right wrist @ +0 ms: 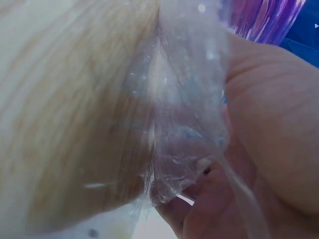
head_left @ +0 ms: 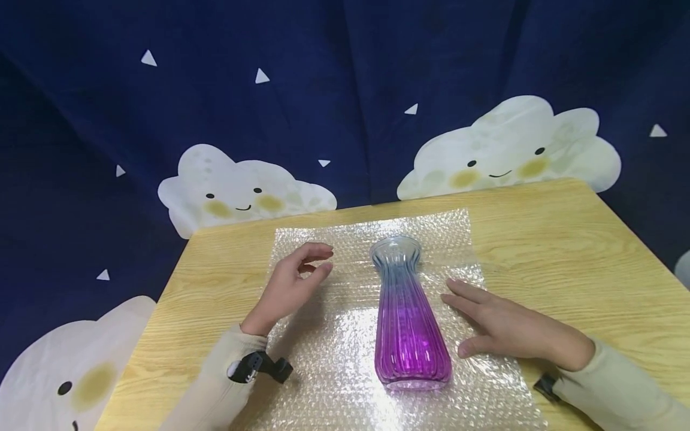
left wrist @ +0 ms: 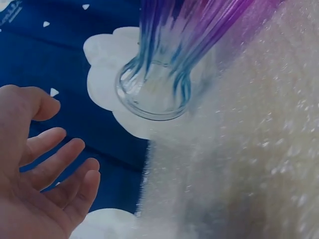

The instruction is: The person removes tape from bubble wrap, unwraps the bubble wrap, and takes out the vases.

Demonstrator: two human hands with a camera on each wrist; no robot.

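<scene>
"Lying on its side, was it, that ribbed, blue-to-purple glass vase [head_left: 412, 323]?"

"Yes, on the clear plastic bubble wrap [head_left: 334, 365], its mouth pointing away from the person."

"And the left hand [head_left: 293, 281]?"

"Empty, fingers loosely curved, apart from the vase."

"The right hand [head_left: 501, 323]?"

"Its fingers were spread near the vase's other side, gripping nothing in the head view. From its wrist, plastic showed before it; I couldn't tell whether they touched."

"Underneath?"

"A pale wood-grain worktop [head_left: 566, 245], backed by dark-blue cloth [head_left: 302, 36] with smiling white clouds [head_left: 517, 143]."
</scene>
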